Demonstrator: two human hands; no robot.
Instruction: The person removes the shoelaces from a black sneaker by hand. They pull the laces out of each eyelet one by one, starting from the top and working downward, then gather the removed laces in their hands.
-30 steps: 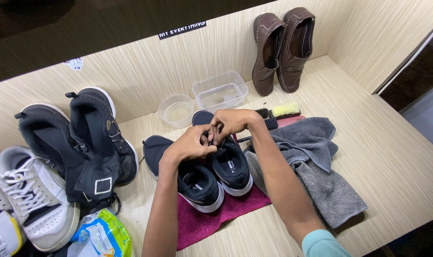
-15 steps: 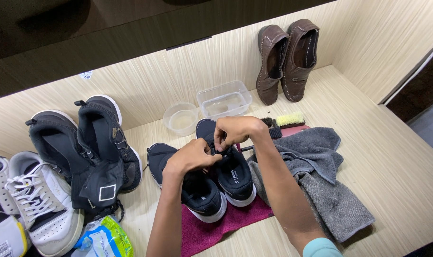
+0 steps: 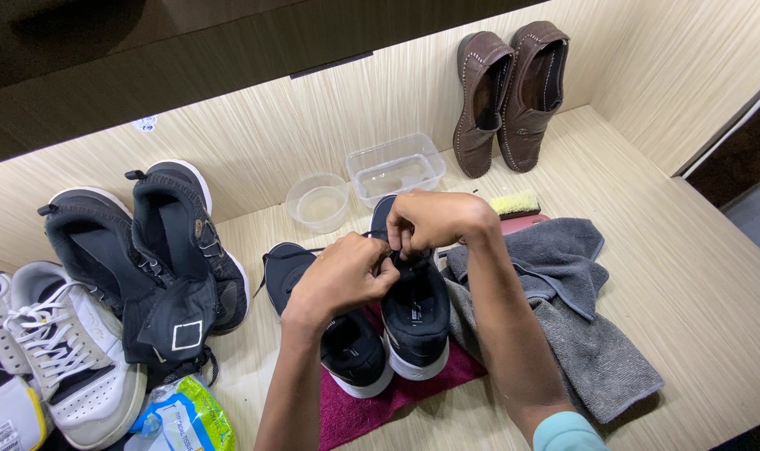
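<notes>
Both hands are meeting over a pair of dark sneakers in the head view: the left hand point(image 3: 342, 276) is curling its fingers shut around a thin dark lace at the tongue of the right-hand sneaker point(image 3: 413, 313), and the right hand point(image 3: 430, 221) is pinching the same lace point(image 3: 403, 266) between thumb and fingertips, so neither hand is open. That sneaker is sitting beside its mate, the left-hand sneaker point(image 3: 346, 347), both with toes pointing toward the person and resting on a maroon cloth point(image 3: 355, 409) spread over the pale wooden tabletop point(image 3: 697, 276). A grey towel point(image 3: 580, 326) is lying crumpled just beside the right forearm, partly over the maroon cloth. Behind the hands a round clear bowl point(image 3: 317, 200) and a rectangular clear tub point(image 3: 396, 167) are standing near the back wall, each seeming to hold a little liquid, and a yellow-bristled brush point(image 3: 515, 203) is lying near the towel. Brown loafers point(image 3: 509, 92) are leaning upright against the wall; black high-top shoes point(image 3: 146, 259) and a white sneaker point(image 3: 71, 359) are crowding the left side, with a green wipe packet point(image 3: 184, 418) at the lower edge. As a judgement, the lace could be slipping out of the pinch if the pull is uneven, and an elbow swinging back could be knocking the bowl or tub and wetting the cloth.
</notes>
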